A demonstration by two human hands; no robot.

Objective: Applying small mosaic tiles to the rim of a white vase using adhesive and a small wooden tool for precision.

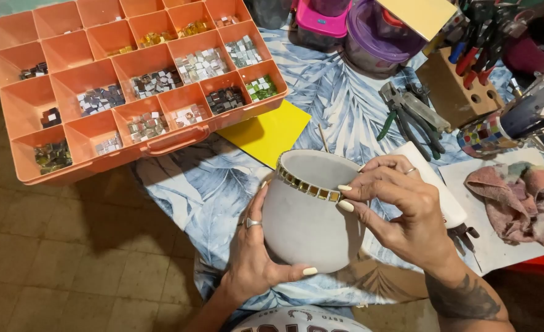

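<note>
Head view: I see my left hand (253,246) cupping the grey pot (305,215) near the table's front edge, my right hand's fingertips (345,206) pinching its gold-tiled rim (305,186).

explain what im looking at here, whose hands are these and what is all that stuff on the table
This is one picture from a camera worn on a person's head, looking down at their own two bare hands. There is no machine. The left hand cradles a grey round pot from the side and below. The right hand rests on its rim, fingertips at a row of small gold tiles stuck along the edge. On the leaf-patterned tablecloth lie an orange compartment box of little mosaic tiles, a yellow sheet, pliers, a pink rag and lidded tubs.
</note>
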